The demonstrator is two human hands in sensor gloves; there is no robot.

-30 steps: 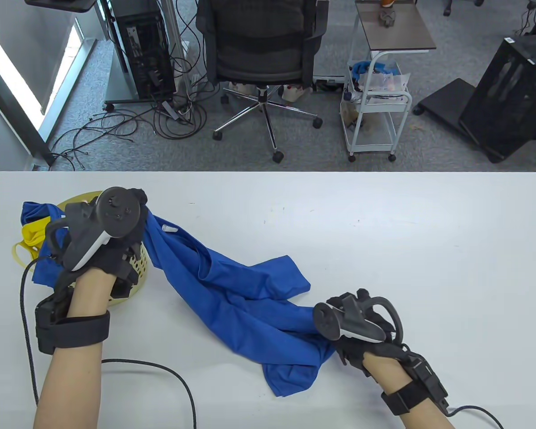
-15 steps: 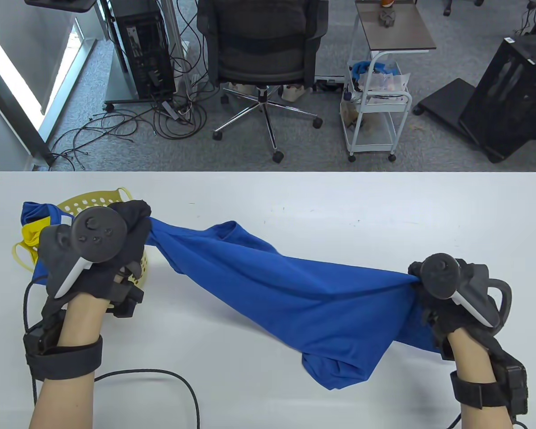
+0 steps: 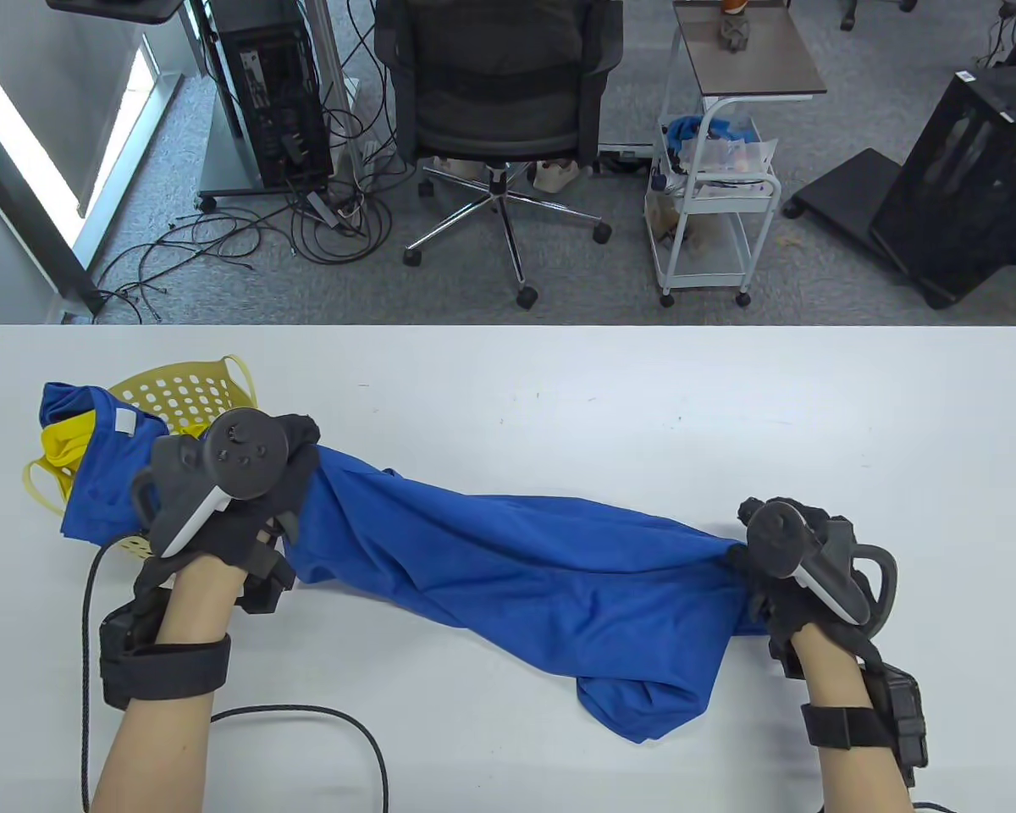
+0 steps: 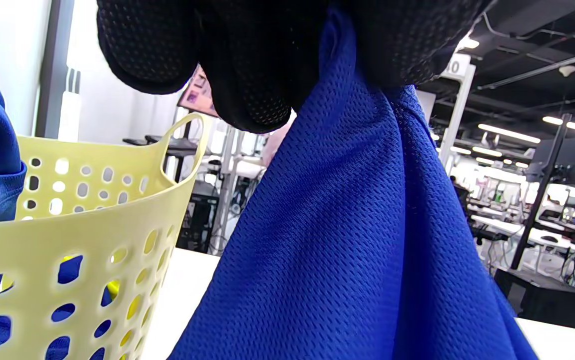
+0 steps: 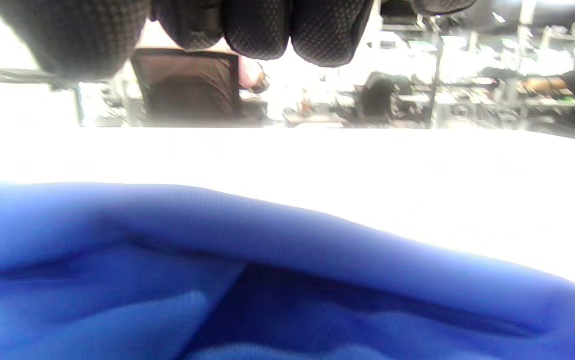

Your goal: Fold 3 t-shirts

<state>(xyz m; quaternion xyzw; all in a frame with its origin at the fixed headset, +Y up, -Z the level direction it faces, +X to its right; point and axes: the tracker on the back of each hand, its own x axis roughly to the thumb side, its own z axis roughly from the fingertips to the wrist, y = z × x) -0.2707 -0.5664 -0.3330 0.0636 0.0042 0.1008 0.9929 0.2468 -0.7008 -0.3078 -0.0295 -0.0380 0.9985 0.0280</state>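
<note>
A blue mesh t-shirt [image 3: 525,576] is stretched across the white table [image 3: 643,398] between my two hands. My left hand [image 3: 292,474] grips its left end beside the basket; in the left wrist view the gloved fingers [image 4: 247,75] curl round the blue cloth [image 4: 347,240]. My right hand [image 3: 758,563] grips the right end, its fingers [image 5: 267,25] curled above the shirt [image 5: 217,280]. A bunched part sags toward the table's front. Another blue shirt [image 3: 102,483] and a yellow garment [image 3: 61,445] hang out of the yellow basket [image 3: 186,394].
The perforated yellow basket [image 4: 67,235] stands at the table's left end. A black cable [image 3: 339,728] loops over the table near the front left. Beyond the far edge are an office chair [image 3: 499,102] and a white cart [image 3: 715,195].
Both hands lifted the shirt off the table and pulled it out wide. My right hand swung far right, then both hands came lower and a little inward, the left away from the basket.
</note>
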